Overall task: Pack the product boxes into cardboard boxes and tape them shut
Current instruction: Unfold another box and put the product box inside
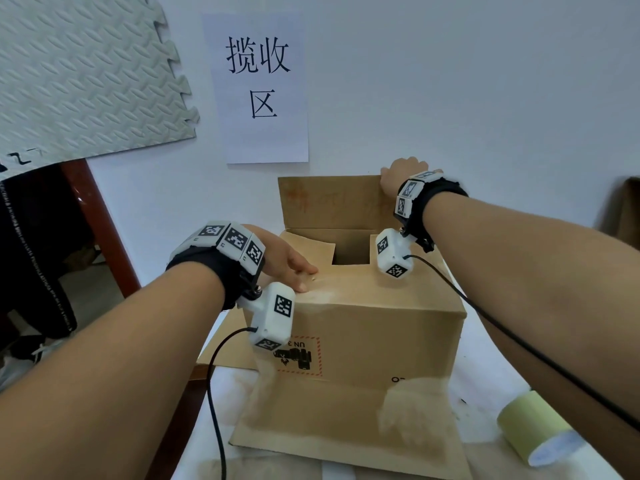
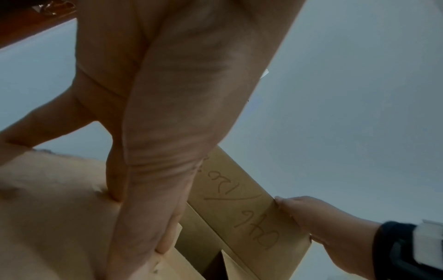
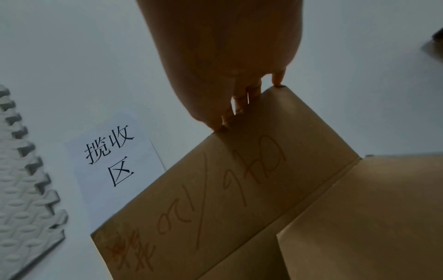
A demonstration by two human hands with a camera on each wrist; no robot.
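Observation:
A brown cardboard box (image 1: 363,334) stands on the white table in front of me. My left hand (image 1: 287,265) lies flat with straight fingers on the near top flap (image 1: 346,285), which is folded down; the left wrist view shows the same left hand (image 2: 167,132) pressing that flap (image 2: 48,208). My right hand (image 1: 401,173) grips the top right corner of the far flap (image 1: 329,202), which stands upright with red writing on it. In the right wrist view my fingers (image 3: 239,106) curl over that flap's (image 3: 215,189) edge. The box's inside is dark; no product boxes show.
A roll of pale green tape (image 1: 533,427) lies on the table at the lower right. A paper sign (image 1: 263,88) and a grey foam mat (image 1: 79,71) hang on the wall behind. A wooden post (image 1: 100,230) stands left; flat cardboard (image 1: 225,341) lies beside the box.

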